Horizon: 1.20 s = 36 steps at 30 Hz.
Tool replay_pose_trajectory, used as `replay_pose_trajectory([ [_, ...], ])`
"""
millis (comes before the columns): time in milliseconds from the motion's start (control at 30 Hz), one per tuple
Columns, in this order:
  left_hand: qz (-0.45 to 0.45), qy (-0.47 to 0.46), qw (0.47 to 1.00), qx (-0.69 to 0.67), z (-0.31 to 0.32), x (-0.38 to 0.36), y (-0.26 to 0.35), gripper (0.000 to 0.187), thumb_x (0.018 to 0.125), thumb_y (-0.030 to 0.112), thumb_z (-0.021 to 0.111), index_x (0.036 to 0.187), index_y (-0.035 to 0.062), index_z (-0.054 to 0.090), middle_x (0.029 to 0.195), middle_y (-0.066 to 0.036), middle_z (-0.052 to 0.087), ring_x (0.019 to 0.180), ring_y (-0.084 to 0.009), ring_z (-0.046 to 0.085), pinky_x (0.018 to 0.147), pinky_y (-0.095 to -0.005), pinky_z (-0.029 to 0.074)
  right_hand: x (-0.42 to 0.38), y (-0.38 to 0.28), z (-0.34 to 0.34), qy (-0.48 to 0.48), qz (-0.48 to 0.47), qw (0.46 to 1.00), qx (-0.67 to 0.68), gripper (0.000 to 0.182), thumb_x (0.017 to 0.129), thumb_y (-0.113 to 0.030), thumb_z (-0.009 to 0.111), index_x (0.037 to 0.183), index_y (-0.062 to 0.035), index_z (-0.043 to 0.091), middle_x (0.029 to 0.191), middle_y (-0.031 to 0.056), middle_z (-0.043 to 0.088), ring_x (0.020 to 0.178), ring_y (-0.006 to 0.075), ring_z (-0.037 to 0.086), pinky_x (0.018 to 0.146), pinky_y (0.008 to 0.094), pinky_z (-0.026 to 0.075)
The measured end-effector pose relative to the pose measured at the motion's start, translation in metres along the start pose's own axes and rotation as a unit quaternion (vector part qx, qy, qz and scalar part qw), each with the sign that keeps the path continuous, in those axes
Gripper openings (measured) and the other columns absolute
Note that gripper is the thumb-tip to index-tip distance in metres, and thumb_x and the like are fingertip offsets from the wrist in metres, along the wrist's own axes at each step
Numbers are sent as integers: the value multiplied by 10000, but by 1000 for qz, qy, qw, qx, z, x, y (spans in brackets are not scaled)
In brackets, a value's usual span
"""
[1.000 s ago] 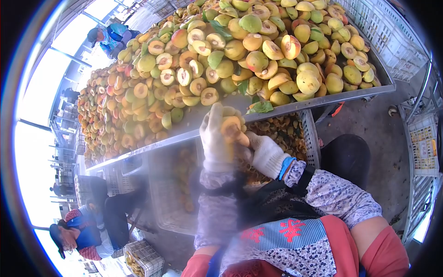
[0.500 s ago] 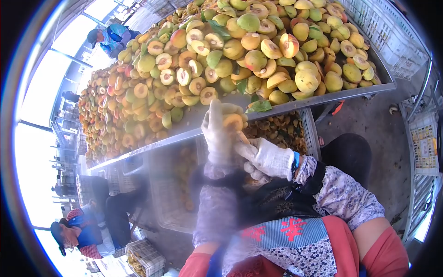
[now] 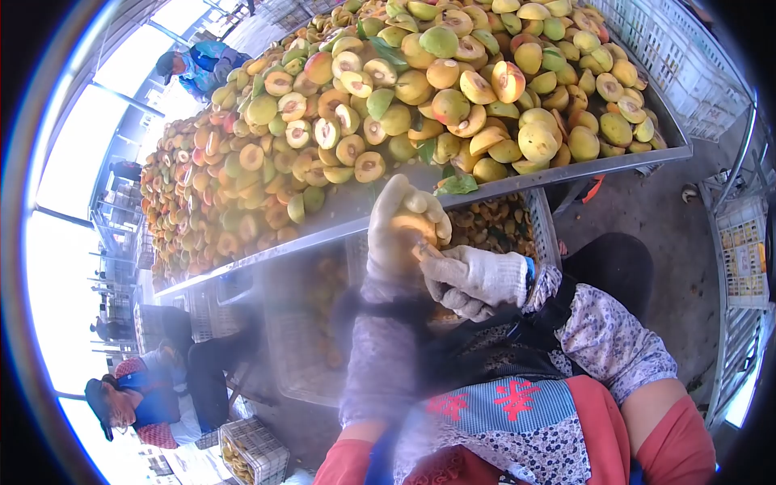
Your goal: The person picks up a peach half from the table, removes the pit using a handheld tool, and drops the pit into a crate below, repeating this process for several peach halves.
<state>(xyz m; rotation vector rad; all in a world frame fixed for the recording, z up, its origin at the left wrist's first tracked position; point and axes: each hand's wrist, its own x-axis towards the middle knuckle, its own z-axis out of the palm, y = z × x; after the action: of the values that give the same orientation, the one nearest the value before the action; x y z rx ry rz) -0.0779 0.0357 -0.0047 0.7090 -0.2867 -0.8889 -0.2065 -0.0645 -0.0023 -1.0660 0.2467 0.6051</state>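
Note:
My left hand (image 3: 394, 222), in a white knit glove, holds a peach half (image 3: 414, 226) with its fingers curled around it, just off the near edge of the metal table. Close against that fruit is my right hand (image 3: 483, 281), also gloved, with thumb and fingers pinched. A small tan piece (image 3: 426, 250) pokes out from the pinch toward the peach; its kind is hard to make out. Beyond both hands a large heap of halved peaches (image 3: 356, 149), several showing their pits, covers the table. A green leaf (image 3: 457, 185) lies by the rim.
The table's metal rim (image 3: 566, 171) runs just beyond my hands. Below it stands a crate (image 3: 543, 222) of fruit pieces. One person (image 3: 162, 396) sits at the lower left; another person (image 3: 198, 69) is at the far side. White crates (image 3: 679, 65) stand at the right.
Both hands have shifted slightly right. My left fingers have curled further over the peach half, and my right hand has turned a little against it.

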Motion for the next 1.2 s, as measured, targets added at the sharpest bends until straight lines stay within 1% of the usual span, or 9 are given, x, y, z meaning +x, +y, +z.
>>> replay_pose_trajectory([
  [100,-12,-15,976,218,5,-3,11,376,998,406,520,804,89,574,681,-108,574,560,-275,567,530,-364,459,5,6,-2,36,-78,988,-131,474,987,-503,501,860,-59,606,612,11,542,482,133,520,433,289,415],
  [367,19,53,998,25,3,2,10,280,989,365,549,834,133,571,785,-48,607,702,-223,585,532,-350,466,21,26,-10,187,-300,850,-391,325,974,-344,556,1028,-35,641,936,208,691,910,422,645,795,451,510],
  [533,207,203,957,-17,-23,-28,65,186,985,309,566,939,132,603,892,-26,663,768,-205,631,613,-307,562,3,20,-24,250,-14,762,-598,384,939,-417,571,1013,-51,656,928,215,700,918,407,664,799,488,525],
  [633,251,350,857,283,-9,-84,103,260,969,310,583,1067,74,633,916,-47,686,790,-187,648,642,-312,562,-4,16,-33,271,46,729,-627,327,948,-375,508,1149,-167,660,1027,144,713,948,366,679,833,494,531],
  [767,55,341,630,696,-133,-117,171,458,949,436,576,1200,61,650,1088,-154,673,1010,-253,654,813,-356,531,-3,9,-29,287,-8,735,-615,331,947,-375,504,1149,-161,657,1029,151,708,947,368,677,825,499,531],
  [833,48,466,349,812,-112,-103,159,553,911,495,606,1215,36,642,1190,-230,639,1114,-332,617,918,-408,487,4,11,-34,284,-10,729,-622,332,946,-379,503,1156,-170,653,1038,150,706,949,369,676,824,500,531],
  [1000,86,363,438,818,-130,-9,148,675,846,425,654,1432,139,481,1462,-207,449,1255,-400,518,1046,-451,430,15,14,-41,292,32,756,-585,361,942,-386,494,1232,-213,619,1090,144,695,976,374,665,844,489,536],
  [1167,5,355,388,850,-152,27,148,599,828,309,652,1396,169,522,1380,-213,518,1211,-399,552,1010,-468,458,8,18,-42,276,31,759,-589,384,944,-395,504,1222,-156,617,1047,209,683,979,390,656,840,474,528],
  [1200,15,360,453,816,-166,30,154,579,816,244,672,1366,122,538,1259,-203,585,1118,-344,608,921,-401,504,5,16,-42,268,-15,770,-579,384,942,-401,507,1192,-135,629,1035,211,684,973,393,656,837,479,526],
])
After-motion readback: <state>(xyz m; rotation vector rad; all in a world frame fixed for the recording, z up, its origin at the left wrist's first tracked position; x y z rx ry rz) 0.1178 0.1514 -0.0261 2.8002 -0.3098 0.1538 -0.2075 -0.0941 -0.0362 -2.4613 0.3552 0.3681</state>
